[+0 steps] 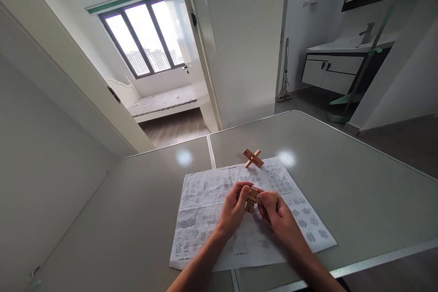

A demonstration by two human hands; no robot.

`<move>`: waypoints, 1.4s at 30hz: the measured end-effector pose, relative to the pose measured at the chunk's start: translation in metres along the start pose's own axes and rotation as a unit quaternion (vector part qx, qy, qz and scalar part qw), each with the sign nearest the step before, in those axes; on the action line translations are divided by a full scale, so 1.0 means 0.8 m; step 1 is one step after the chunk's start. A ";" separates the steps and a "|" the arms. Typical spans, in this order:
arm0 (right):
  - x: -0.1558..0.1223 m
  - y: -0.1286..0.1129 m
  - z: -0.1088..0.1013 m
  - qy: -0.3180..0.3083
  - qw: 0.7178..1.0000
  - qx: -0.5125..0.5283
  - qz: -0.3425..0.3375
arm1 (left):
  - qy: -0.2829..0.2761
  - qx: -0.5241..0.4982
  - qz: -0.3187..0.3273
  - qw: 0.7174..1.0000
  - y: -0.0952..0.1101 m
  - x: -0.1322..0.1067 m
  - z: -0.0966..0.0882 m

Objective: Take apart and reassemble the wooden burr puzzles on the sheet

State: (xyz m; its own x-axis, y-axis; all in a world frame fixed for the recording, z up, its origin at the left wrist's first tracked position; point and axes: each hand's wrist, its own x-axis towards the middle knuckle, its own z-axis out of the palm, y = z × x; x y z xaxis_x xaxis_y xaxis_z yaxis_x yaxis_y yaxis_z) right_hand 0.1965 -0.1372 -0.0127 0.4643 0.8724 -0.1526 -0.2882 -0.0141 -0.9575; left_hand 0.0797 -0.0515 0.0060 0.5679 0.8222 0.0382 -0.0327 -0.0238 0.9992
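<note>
My left hand (pixel 234 210) and my right hand (pixel 278 219) meet over a printed instruction sheet (pixel 205 219) on the grey table (pixel 359 191). Between them they grip a small cluster of wooden puzzle blocks (pixel 255 197), fingers pinched round it from both sides. Farther back, at the sheet's far edge, a second wooden piece shaped like a cross (pixel 253 158) lies by itself, untouched by either hand.
The table has a seam (pixel 210 150) down its middle and a rounded far edge. Beyond it are an open doorway to a bedroom with a window (pixel 147 36), a white wall, a mop (pixel 284 82) and a washbasin cabinet (pixel 335 68) at the right.
</note>
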 end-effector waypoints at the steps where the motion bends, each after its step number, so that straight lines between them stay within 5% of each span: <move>1: 0.000 0.001 -0.001 -0.001 1.000 -0.014 -0.011 | 0.002 -0.007 -0.006 1.000 0.000 0.000 0.000; 11: -0.002 0.002 -0.003 0.002 0.998 -0.054 -0.018 | -0.024 -0.084 -0.045 0.995 0.005 0.000 0.000; 18: -0.003 -0.001 -0.001 0.018 1.000 -0.017 -0.014 | 0.024 -0.058 -0.047 0.997 0.005 0.001 0.003; 27: -0.011 -0.009 -0.001 0.002 0.999 0.003 -0.053 | -0.073 -0.016 -0.060 0.995 0.011 -0.002 0.006; 42: -0.016 -0.015 0.002 -0.021 0.999 0.010 -0.045 | -0.063 0.008 -0.066 0.996 0.007 -0.004 0.000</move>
State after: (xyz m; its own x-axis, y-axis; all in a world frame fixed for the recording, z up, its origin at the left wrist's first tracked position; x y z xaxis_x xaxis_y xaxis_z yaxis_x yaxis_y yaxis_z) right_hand 0.1931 -0.1472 0.0009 0.4537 0.8894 -0.0552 -0.2637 0.0748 -0.9617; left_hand 0.0774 -0.0540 0.0119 0.6658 0.7404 -0.0923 0.0613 0.0689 0.9957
